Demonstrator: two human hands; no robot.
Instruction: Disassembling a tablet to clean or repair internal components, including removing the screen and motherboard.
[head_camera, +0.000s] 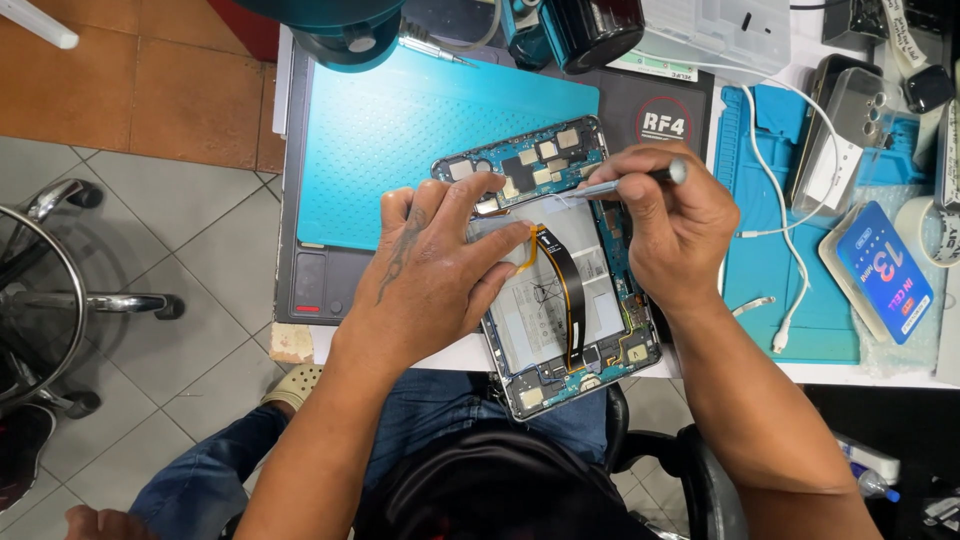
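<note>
An opened tablet (590, 345) lies back-side up on the blue work mat (400, 130), its circuit board, pale battery and black-and-orange flex cable (568, 285) exposed. My left hand (435, 265) rests flat on the tablet's left side, fingers pressing on the board and battery edge. My right hand (675, 220) grips a slim metal tool (625, 184) like a pen, its tip pointed left onto the board near the tablet's upper middle.
A microscope base (345, 35) stands at the back of the mat. To the right lie a second blue mat (800, 300), a white cable (785, 215), a phone (845, 120), a small blue box (885, 270) and tape. A chrome stool (60, 290) stands left on the floor.
</note>
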